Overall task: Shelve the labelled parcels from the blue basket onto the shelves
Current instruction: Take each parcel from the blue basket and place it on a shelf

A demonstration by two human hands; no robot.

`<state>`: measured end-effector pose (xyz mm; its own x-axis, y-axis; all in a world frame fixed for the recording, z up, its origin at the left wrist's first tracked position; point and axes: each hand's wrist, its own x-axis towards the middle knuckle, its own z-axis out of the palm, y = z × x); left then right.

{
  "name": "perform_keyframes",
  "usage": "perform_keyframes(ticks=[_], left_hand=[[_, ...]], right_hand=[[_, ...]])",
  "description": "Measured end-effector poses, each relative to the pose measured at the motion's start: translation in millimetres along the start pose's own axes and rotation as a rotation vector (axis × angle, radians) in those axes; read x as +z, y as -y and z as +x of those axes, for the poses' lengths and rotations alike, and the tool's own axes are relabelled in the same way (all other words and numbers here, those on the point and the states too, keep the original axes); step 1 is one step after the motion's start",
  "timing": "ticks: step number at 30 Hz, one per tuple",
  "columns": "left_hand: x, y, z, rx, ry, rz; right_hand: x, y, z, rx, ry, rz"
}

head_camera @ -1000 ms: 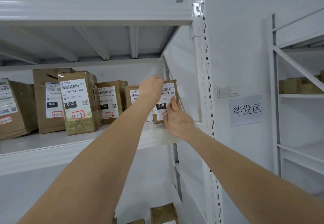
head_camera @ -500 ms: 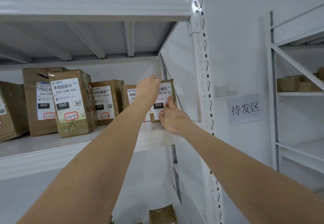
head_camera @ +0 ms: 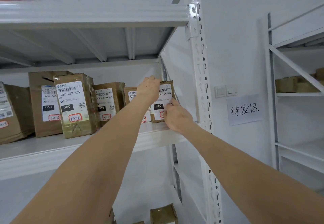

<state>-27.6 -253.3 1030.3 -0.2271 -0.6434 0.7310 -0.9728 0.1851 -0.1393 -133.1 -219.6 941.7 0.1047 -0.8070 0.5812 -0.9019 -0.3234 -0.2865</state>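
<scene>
Left hand (head_camera: 149, 88) grips parcel (head_camera: 164, 95) top; right hand (head_camera: 177, 116) presses flat, partly covering its front

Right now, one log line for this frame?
step: seating parcel at right end of shelf | left hand: grips parcel top | right hand: presses label

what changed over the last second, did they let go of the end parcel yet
No, nothing visibly moved. The left hand still grips the top of the end parcel, the right hand still presses its label, and it stands at the right end of the shelf. The neighbouring parcels stayed put.
</scene>
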Motion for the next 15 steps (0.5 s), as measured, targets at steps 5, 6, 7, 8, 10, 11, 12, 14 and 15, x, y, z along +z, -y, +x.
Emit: perform_keyframes(ticks=[5, 6, 7, 8, 10, 11, 12, 14, 15], left_hand=[[-7, 3, -3, 0.000, 0.033, 0.002], [-8, 3, -4, 0.001, 0.039, 0.007], [-9, 3, -4, -0.001, 0.046, 0.011], [-10, 2, -5, -0.004, 0.052, 0.012], [-10, 2, -7, -0.009, 0.054, 0.011], [-11, 2, -8, -0.010, 0.052, 0.009], [-12, 1, -9, -0.012, 0.048, 0.009], [-14, 1, -11, -0.017, 0.040, 0.009], [-15, 1, -13, -0.019, 0.037, 0.011]], right_hand=[[-2, -1, -7, 0.025, -0.002, 0.000], [-3, -2, -8, 0.034, -0.002, -0.001], [-3, -2, -9, 0.044, -0.002, -0.004], [-4, -2, -10, 0.053, -0.003, -0.009], [-5, -3, -12, 0.062, 0.001, -0.018], [-5, -3, -13, 0.062, 0.001, -0.021], [-5, -2, -14, 0.060, 0.000, -0.021], [-6, -1, -15, 0.055, -0.006, -0.019], [-6, 0, -16, 0.054, -0.010, -0.019]])
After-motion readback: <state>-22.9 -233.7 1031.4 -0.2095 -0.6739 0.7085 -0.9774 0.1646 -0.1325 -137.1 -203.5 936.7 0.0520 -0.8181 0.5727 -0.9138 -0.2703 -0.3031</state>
